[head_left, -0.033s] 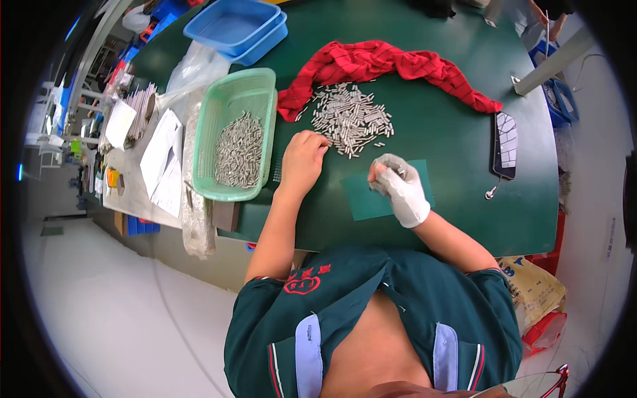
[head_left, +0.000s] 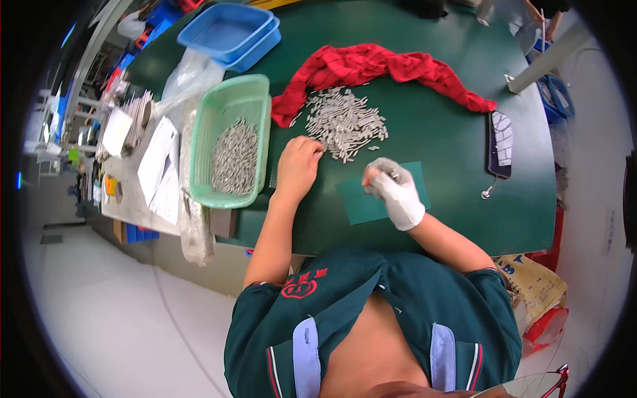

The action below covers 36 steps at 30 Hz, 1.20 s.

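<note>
My left hand [head_left: 296,169] is bare and rests at the near left edge of a pile of small grey metal pins [head_left: 345,123]. Its fingers are bent together, and whatever lies between the tips is hidden. My right hand [head_left: 396,194] wears a white glove that leaves some fingertips bare. It is closed above a thin green sheet [head_left: 358,207], its fingers pinched; what they hold is too small to make out. Left of my left hand stands a light green plastic basket [head_left: 264,142] with many similar metal pins [head_left: 235,156] inside.
A rolled red checked cloth [head_left: 358,63] curves round the pile's far side. At the right lies a phone [head_left: 502,146] with a cracked-looking pattern. Blue trays [head_left: 225,30] stand at the far left, near papers [head_left: 159,166] and plastic wrapping. A grey post [head_left: 547,63] rises at the far right.
The whole view has shifted slightly, so the table things sit a little further left. Both hands keep nearly the same pose and place beside the pile and over the sheet.
</note>
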Each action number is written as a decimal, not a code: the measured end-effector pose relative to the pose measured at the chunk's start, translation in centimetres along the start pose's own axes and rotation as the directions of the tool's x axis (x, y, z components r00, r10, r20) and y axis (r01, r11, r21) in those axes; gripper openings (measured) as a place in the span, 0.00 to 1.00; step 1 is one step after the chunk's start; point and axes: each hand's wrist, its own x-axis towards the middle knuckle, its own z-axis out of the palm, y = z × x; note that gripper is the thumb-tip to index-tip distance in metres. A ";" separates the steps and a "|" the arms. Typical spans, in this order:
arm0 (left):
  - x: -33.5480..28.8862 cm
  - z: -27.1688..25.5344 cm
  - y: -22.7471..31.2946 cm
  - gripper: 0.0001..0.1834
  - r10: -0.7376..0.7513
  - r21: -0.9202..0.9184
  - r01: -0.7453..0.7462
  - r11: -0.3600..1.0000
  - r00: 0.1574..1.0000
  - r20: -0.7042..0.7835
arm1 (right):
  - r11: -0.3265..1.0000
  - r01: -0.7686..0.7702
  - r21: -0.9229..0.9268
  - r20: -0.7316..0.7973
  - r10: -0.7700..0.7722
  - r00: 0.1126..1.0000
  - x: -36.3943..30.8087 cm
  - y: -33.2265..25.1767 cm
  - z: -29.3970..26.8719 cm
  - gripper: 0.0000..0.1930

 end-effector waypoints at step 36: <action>-1.0 0.7 -0.7 0.03 0.042 0.163 -0.065 0.985 0.989 0.142 | 0.943 0.311 -0.120 0.177 -0.288 0.941 0.0 2.9 0.6 0.12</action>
